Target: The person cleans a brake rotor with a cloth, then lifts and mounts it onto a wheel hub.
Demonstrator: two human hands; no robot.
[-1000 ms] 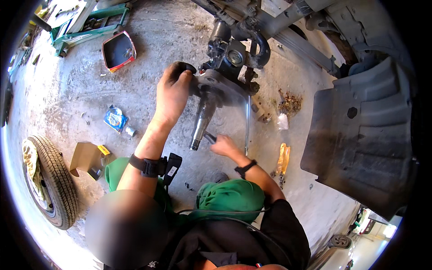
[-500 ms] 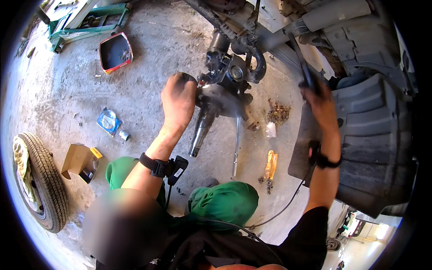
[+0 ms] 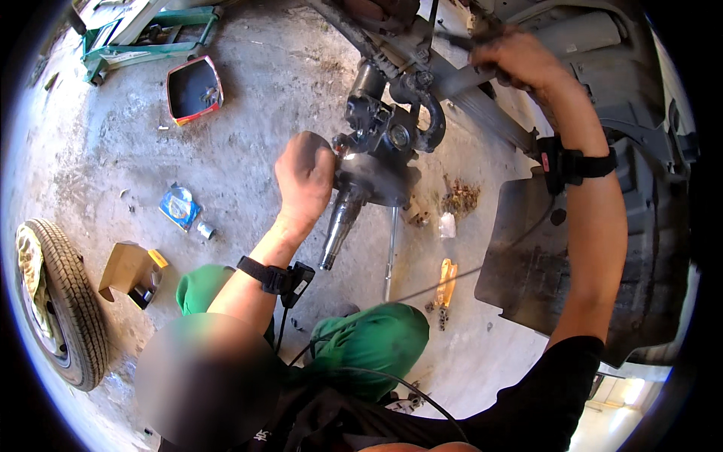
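Two grips, both curled | right hand, upper right of frame, wrapped round a blurred dark tool | left hand, centre, at spindle assembly, its hold hidden | blue packet, left of centre, print unreadable

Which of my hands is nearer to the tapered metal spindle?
Left. Your left hand is beside the wide upper end of the tapered metal spindle; your right hand is farther off, up and to the right of it.
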